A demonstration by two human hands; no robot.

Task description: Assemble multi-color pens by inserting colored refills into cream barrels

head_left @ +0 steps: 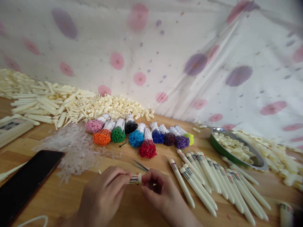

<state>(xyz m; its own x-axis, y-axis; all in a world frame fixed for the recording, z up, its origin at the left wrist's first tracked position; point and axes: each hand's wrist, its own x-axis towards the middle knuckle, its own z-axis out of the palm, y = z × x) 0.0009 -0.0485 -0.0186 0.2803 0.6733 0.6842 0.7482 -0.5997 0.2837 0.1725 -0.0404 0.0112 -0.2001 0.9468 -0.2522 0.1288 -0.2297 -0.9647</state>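
Observation:
Between my two hands is a short, cream-coloured multicolour pen part (136, 179), with orange, purple and dark strips showing in its slots. My left hand (104, 189) is closed around its left side, and the fingers hide that end. At its pale right end, the thumb and fingers of my right hand (162, 190) are curled in a pinch. Metal tweezers (141, 165) show just behind my right fingertips; whether the hand touches them I cannot tell. Beyond my hands stand bundles of thin ink refills, among them a red bundle (148, 146) and a light blue bundle (137, 136).
Several cream multicolour pens (214, 173) lie in a row at right. Behind them is a green-sided metal dish (214, 143) of small rings. Left are clear plastic bits (73, 148), a black phone (28, 183) and a power strip (15, 129). Cream pen parts (104, 105) are heaped behind.

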